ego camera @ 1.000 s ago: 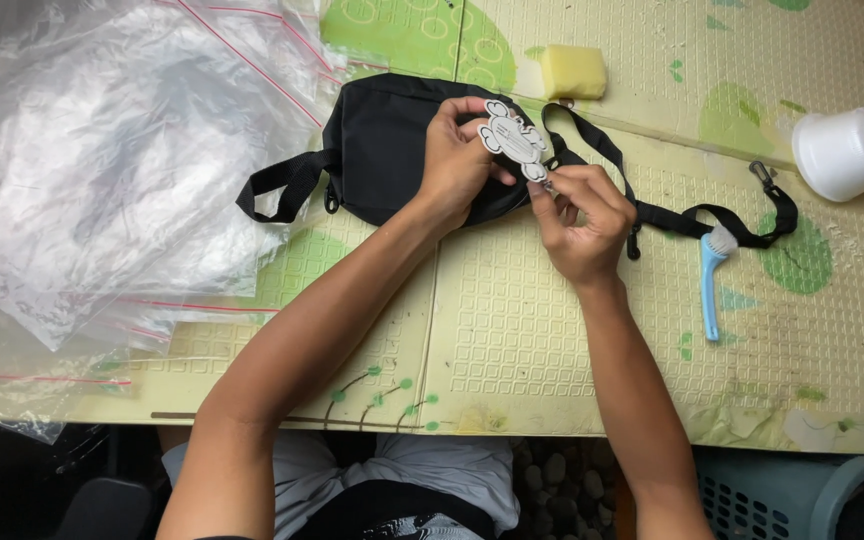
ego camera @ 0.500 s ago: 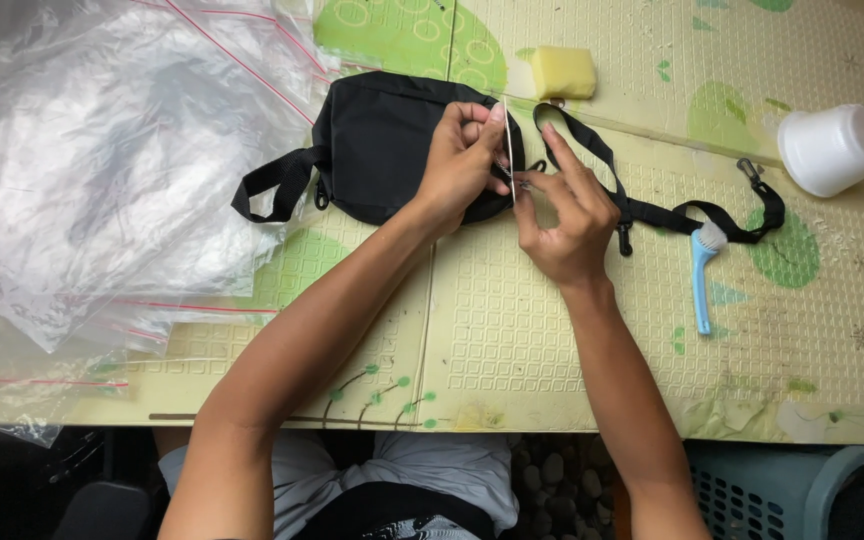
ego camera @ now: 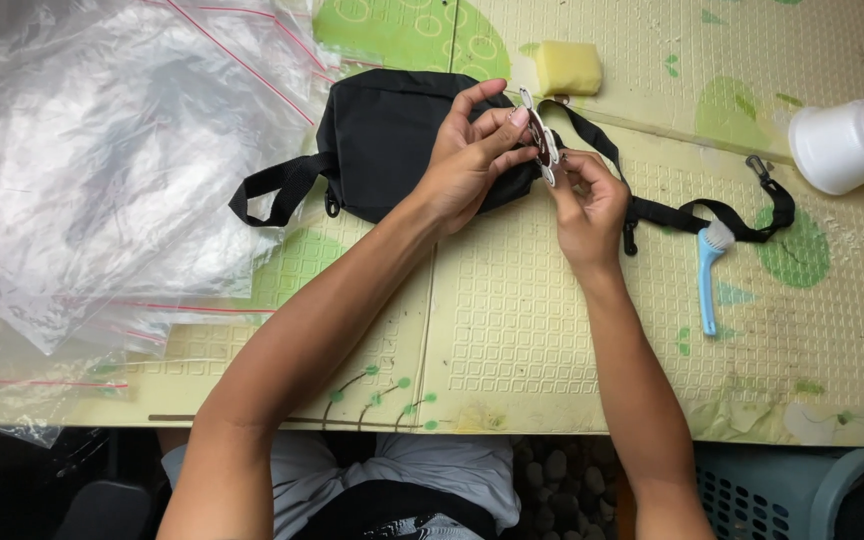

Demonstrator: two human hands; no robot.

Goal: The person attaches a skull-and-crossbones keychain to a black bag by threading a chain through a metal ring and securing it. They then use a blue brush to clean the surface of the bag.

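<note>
Yellow mat (ego camera: pixel 552 340): left hand (ego camera: pixel 467 165) and right hand (ego camera: pixel 582 200) pinch tag (ego camera: pixel 542 148) beside black bag (ego camera: pixel 392 140).

bag (ego camera: pixel 392 150) lies on the mat (ego camera: pixel 532 330), plastic bags (ego camera: pixel 102 180) left, brush (ego camera: pixel 709 270) and cup (ego camera: pixel 845 145) right.

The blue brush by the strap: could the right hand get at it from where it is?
Probably yes. The brush lies in the open on the mat just beside the right hand, nothing between them, though that hand is now pinching a small tag.
</note>
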